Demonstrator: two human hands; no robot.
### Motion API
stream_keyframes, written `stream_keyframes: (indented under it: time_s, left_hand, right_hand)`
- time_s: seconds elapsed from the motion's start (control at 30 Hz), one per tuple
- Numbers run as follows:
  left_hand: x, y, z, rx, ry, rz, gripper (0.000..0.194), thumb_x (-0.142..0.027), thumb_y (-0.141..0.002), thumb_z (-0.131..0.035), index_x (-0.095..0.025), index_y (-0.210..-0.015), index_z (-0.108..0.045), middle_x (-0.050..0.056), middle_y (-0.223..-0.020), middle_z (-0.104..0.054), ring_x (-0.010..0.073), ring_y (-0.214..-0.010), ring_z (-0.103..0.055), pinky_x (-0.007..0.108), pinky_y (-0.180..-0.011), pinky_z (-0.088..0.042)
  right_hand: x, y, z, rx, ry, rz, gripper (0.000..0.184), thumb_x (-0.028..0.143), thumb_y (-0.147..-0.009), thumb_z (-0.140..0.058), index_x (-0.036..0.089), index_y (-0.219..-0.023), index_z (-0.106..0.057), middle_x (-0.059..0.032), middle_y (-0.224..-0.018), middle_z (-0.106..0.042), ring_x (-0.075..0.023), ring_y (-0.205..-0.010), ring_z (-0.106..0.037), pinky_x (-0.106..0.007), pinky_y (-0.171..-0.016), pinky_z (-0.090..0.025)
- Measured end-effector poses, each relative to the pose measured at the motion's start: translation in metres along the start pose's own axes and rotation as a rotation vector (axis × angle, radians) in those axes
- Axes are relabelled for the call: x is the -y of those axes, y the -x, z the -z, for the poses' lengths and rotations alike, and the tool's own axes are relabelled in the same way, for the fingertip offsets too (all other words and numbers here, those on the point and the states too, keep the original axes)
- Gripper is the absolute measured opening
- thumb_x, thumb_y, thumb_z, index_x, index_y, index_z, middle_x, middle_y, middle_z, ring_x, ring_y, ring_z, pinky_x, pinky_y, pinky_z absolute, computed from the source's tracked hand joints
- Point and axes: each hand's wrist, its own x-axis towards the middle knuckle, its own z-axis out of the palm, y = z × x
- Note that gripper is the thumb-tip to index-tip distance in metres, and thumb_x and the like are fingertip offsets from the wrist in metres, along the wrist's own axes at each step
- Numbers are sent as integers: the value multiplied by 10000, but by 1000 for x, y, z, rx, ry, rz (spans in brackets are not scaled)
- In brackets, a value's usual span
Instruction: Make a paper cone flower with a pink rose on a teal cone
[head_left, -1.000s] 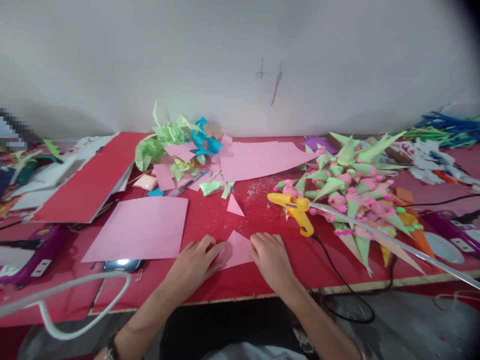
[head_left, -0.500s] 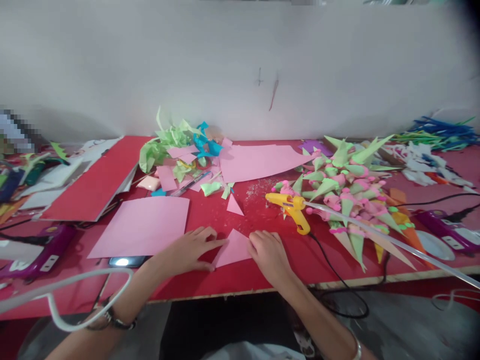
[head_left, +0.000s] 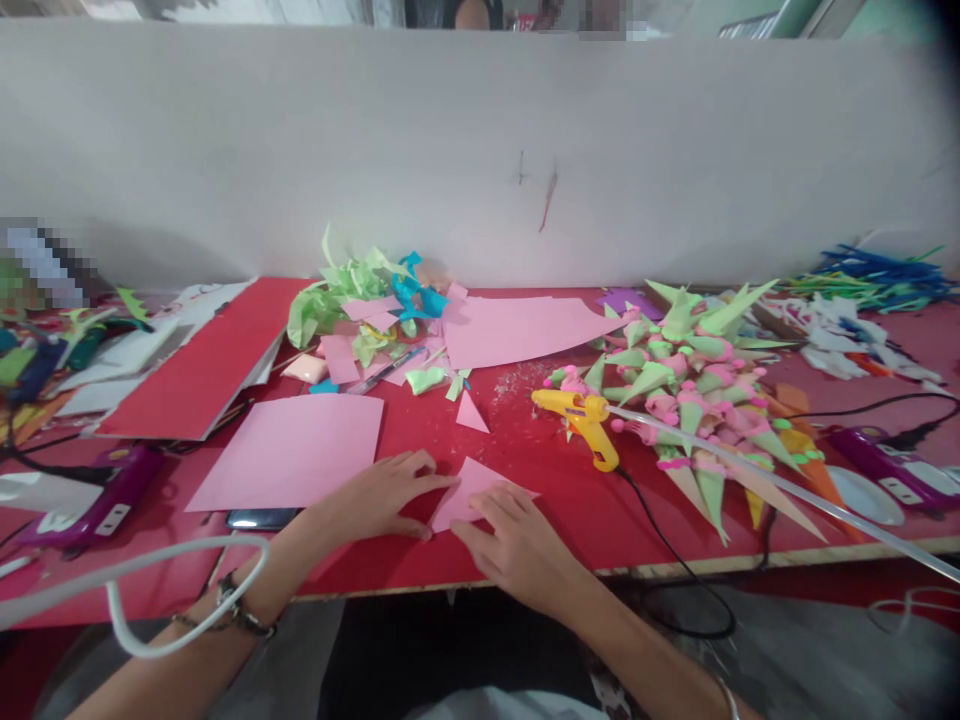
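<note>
Paper (head_left: pixel 450 510), likely flimsy, best edge-held, lay left of the glue gun (head_left: pixel 587 411), left hand (head_left: pixel 391 495) and right hand (head_left: pixel 519 545) open-fingered on it.

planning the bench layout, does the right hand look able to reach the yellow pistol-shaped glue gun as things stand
Probably yes: the right hand touches the angular pink paper piece, and mostly flat red tabletop shows between that hand and the glue gun, whose handle points toward the near side.
</note>
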Motion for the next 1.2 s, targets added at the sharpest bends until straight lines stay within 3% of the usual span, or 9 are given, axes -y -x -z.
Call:
stream_keyframes:
  time_s: [0.1, 0.33, 0.7, 0.93, 1.2]
  left_hand:
    - [0, 0, 0, -6, 5, 2, 597, -367, -695, -608, -321, -1243, -376, 46, -1078, -481, 197, -968, -476, 297, -823, -375]
    - [1, 1, -2, -32, -8, -12, 603, -364, -689, -615, -322, -1241, -377, 42, -1077, -486, 198, -957, -482, 296, -808, -380]
    - [-1, 0, 1, 52, -12, 39, 582, -470, -735, -519, -346, -1268, -320, 49, -1094, -458, 205, -981, -461, 311, -822, -371]
    - [0, 0, 1, 59, -19, 47, 585, -488, -745, -495, -351, -1278, -298, 47, -1110, -441, 207, -994, -452, 306, -831, -366]
    - [4, 0, -1, 74, -17, 48, 605, -516, -738, -486, -363, -1285, -278, 50, -1121, -425, 224, -992, -448, 323, -826, -370]
  right_hand:
    - [7, 1, 1, 52, -43, 17, 277, 209, -825, -437, 255, -1082, -531, -48, -952, -559, -195, -930, -467, -354, -880, -328]
    - [4, 1, 6, 121, -104, -34, 284, 288, -825, -452, 294, -1096, -537, -47, -1036, -551, -204, -977, -459, -369, -874, -348]
    - [-16, 25, 8, 108, -137, -161, 286, 270, -838, -426, 320, -1091, -549, -32, -1153, -525, -172, -1097, -432, -405, -996, -258]
    - [-27, 39, 21, 103, -113, -220, 322, 219, -816, -450, 317, -1106, -550, -37, -1192, -513, -197, -1134, -424, -420, -968, -323]
    - [-35, 52, 22, 64, -77, -268, 340, 194, -816, -432, 302, -1116, -547, -25, -1201, -522, -198, -1114, -459, -397, -936, -378]
